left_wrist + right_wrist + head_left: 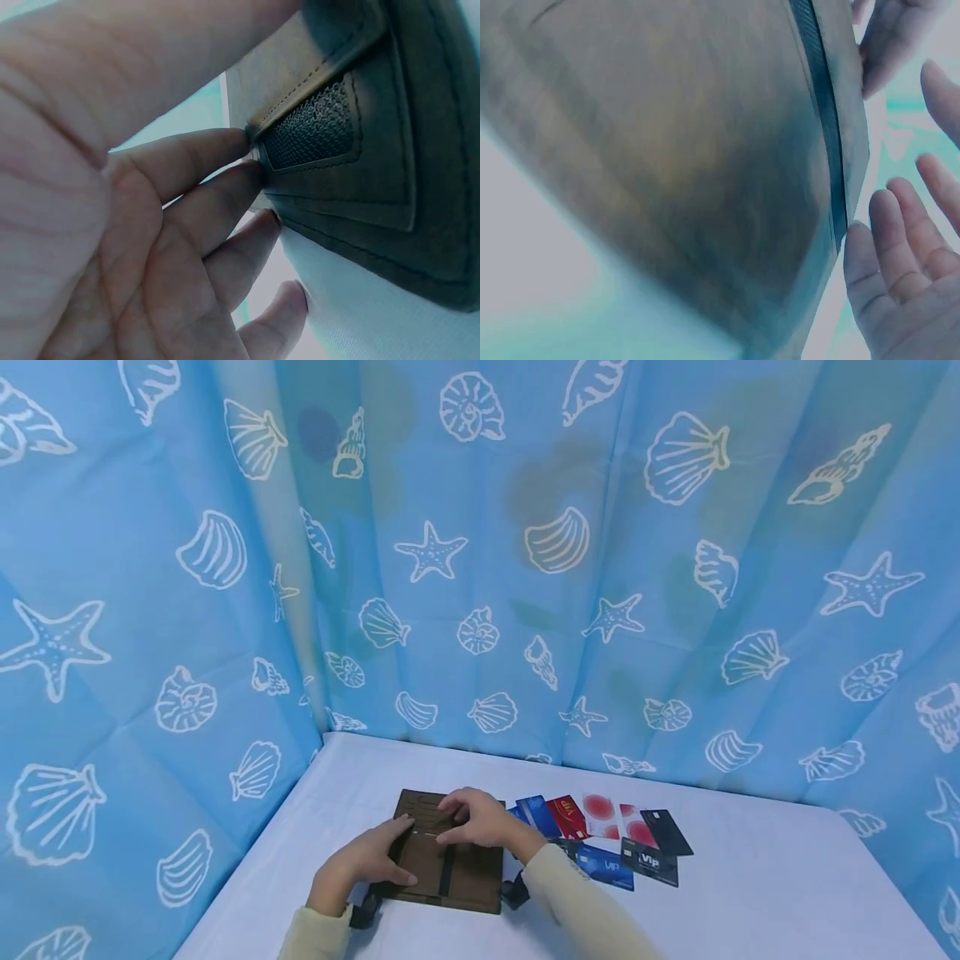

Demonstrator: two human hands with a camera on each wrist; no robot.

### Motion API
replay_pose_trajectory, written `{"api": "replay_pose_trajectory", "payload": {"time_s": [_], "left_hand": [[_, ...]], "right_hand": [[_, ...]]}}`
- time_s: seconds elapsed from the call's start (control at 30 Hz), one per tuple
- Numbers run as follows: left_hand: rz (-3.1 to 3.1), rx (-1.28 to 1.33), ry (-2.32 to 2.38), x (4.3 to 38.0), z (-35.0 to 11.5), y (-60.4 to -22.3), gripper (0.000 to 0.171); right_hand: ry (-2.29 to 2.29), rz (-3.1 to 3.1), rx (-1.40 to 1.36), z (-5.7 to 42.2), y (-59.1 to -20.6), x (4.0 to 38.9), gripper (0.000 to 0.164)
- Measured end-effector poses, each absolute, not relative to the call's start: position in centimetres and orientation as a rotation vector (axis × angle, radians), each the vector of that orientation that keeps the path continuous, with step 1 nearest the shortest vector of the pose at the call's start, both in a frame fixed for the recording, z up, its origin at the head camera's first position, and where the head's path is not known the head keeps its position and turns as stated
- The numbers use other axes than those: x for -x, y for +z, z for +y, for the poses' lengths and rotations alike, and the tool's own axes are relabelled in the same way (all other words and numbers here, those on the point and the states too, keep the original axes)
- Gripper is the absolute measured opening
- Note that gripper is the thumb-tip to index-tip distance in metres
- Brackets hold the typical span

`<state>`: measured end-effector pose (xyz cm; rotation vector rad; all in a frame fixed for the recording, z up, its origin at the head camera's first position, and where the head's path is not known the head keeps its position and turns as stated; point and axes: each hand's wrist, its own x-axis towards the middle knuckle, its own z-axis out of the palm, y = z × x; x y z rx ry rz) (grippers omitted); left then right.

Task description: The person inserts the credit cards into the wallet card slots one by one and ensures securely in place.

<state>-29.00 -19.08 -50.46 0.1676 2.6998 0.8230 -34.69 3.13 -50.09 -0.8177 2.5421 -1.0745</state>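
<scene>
A brown leather wallet [477, 887] lies opened flat on the white table, with card slots and a dark strap [446, 870] across its inside. My left hand [366, 858] rests at its left side, thumb over the lower panel. In the left wrist view the fingertips of the left hand [150, 232] touch the wallet [439, 180] beside a dark mesh panel [319, 127]. My right hand [486, 821] hovers over the upper right part, fingers loosely bent, nothing visible between them. The right wrist view shows the right hand [915, 292] beside the wallet [682, 97], which is blurred.
Several overlapping cards lie right of the wallet: a red card [567, 817], a blue card [606, 867], a white card with pink circles [600, 810] and a black card [667, 832]. A blue curtain [480, 568] with seashell prints hangs behind and left of the table [712, 902].
</scene>
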Motion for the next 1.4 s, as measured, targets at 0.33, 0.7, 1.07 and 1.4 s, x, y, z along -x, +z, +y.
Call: {"api": "replay_pose_trajectory", "payload": {"time_s": [0.33, 0.7, 1.07, 1.4], "left_hand": [[2.696, -0.169, 0.847, 28.8, -19.0, -50.5, 0.092], [2.701, -0.161, 0.87, 28.9, -19.5, -50.1, 0.091], [2.696, -0.169, 0.881, 28.7, -19.5, -50.1, 0.091], [2.697, -0.179, 0.858, 28.7, -19.1, -50.3, 0.092]], "right_hand": [[-1.236, 2.589, 0.728, 8.4, -49.7, 36.0, 0.056], [-1.168, 2.703, 0.591, 11.5, -51.1, 37.2, 0.057], [-0.952, 2.744, 0.554, 11.2, -52.0, 36.8, 0.059], [-0.851, 2.717, 0.509, 11.8, -52.3, 37.1, 0.054]]}}
